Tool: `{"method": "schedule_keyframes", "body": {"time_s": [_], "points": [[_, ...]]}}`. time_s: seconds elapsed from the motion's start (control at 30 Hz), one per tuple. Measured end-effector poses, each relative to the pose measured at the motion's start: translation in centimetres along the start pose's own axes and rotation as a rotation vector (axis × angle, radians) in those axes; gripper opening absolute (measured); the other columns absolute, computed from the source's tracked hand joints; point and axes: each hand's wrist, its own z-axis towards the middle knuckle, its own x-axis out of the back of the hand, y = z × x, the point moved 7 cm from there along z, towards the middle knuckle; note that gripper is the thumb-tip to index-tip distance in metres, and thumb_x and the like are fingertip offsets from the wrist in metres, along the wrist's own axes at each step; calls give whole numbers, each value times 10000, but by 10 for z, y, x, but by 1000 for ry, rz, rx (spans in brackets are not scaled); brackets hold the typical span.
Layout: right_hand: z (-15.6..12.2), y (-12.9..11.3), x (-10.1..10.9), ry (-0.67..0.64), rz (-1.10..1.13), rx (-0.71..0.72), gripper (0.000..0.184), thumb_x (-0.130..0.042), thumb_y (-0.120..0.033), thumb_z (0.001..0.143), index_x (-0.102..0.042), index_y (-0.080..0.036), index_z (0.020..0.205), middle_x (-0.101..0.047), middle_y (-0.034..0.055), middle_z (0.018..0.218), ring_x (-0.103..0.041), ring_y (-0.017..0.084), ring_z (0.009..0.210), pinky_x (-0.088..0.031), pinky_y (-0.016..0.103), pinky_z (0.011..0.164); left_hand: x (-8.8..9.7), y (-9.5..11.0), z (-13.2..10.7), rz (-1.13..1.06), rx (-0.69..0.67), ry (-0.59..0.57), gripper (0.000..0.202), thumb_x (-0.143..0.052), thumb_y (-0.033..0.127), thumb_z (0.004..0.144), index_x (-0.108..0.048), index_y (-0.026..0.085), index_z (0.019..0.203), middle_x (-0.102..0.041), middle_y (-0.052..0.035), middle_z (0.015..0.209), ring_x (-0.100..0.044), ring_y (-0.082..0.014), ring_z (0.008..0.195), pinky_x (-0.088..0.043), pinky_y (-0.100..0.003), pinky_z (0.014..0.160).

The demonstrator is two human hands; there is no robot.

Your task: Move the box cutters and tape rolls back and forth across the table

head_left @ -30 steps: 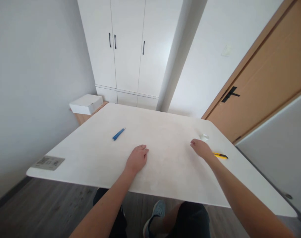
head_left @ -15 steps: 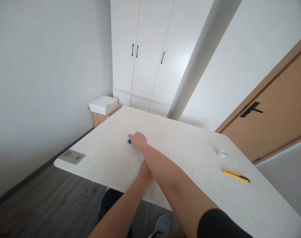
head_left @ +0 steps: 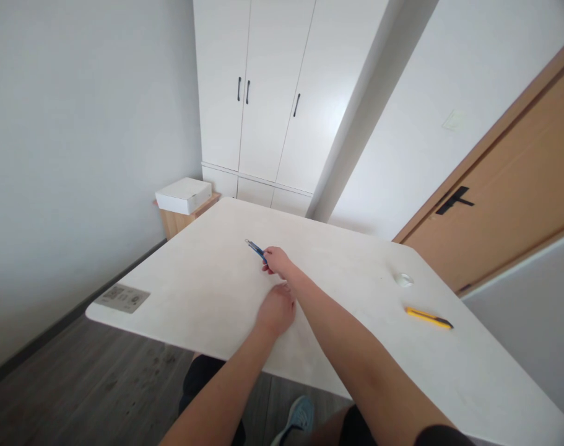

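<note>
My right hand (head_left: 275, 261) is closed around a slim blue, pen-like object (head_left: 256, 249) with a silvery tip pointing away to the left. It is held just over the white table (head_left: 189, 279), and its exact kind is too small to make out. My left hand (head_left: 276, 308) rests on the tabletop, nearer to me, just below the right wrist. Its fingers are curled inward, and whatever they may hold is hidden.
A yellow utility knife (head_left: 429, 317) lies to the right on the table, with a small roll of clear tape (head_left: 403, 280) beyond it. A printed label (head_left: 124, 298) marks the left corner. A white box (head_left: 184, 196) sits on a wooden stand past the far left edge.
My right hand has drawn back to the right and turned, so the blue object now shows along its length. My left hand has come out from under the right forearm.
</note>
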Motion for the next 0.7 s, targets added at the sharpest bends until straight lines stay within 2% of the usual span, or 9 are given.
{"method": "schedule_keyframes", "body": {"time_s": [0.07, 0.13, 0.2, 0.3, 0.4, 0.53, 0.6, 0.7], "points": [[-14, 27, 15, -8, 233, -63, 222, -459, -213, 994, -650, -181, 1103, -708, 43, 847, -615, 92, 567, -446, 184, 482, 3, 3, 1, 63, -7, -31, 274, -502, 82, 875, -735, 137, 1008, -715, -150, 1174, -635, -255, 1162, -452, -418, 1098], [-32, 57, 30, -10, 539, -124, 152, -534, -214, 961, -647, -189, 1060, -663, 2, 771, -537, 64, 502, -376, 160, 429, 5, 5, 1, 112, -4, -54, 281, -504, 89, 886, -747, 132, 1018, -694, -159, 1238, -613, -255, 1209, -437, -408, 1115], [-56, 89, 48, -10, 767, -150, 85, -644, -212, 896, -666, -181, 972, -628, -16, 722, -521, 59, 510, -382, 155, 437, 4, 5, 0, 132, -2, -71, 300, -507, 100, 898, -749, 135, 1073, -682, -154, 1279, -601, -247, 1236, -423, -397, 1131], [-104, 152, 90, 44, 926, -196, 110, -736, -170, 814, -698, -172, 917, -638, -5, 726, -580, 71, 585, -462, 156, 508, 2, 4, -1, 162, 0, -85, 324, -491, 131, 931, -742, 136, 1136, -672, -145, 1311, -597, -242, 1255, -410, -392, 1146], [-168, 239, 152, 241, 948, -332, 120, -736, -110, 797, -696, -167, 894, -648, 4, 709, -596, 78, 584, -486, 152, 511, -3, 1, -1, 193, -1, -81, 340, -469, 155, 949, -738, 130, 1156, -677, -144, 1307, -607, -244, 1249, -416, -402, 1144], [-260, 350, 241, 642, 853, -546, 161, -704, -50, 803, -623, -180, 755, -636, 6, 639, -578, 82, 528, -489, 142, 471, -8, -2, 1, 212, -40, -61, 352, -454, 173, 951, -743, 129, 1146, -690, -152, 1280, -626, -248, 1222, -437, -415, 1130], [-293, 387, 268, 765, 790, -631, 195, -692, -60, 820, -592, -194, 720, -627, 5, 615, -585, 92, 516, -510, 149, 481, -10, -4, 1, 221, -53, -52, 362, -444, 182, 951, -744, 126, 1146, -694, -154, 1271, -632, -252, 1215, -439, -419, 1130], [-311, 415, 285, 812, 701, -690, 205, -692, -107, 838, -573, -204, 703, -611, 6, 581, -594, 114, 504, -528, 177, 484, -11, -6, 0, 240, -61, -45, 378, -429, 198, 951, -743, 132, 1151, -691, -145, 1280, -628, -251, 1225, -435, -418, 1136]]}}
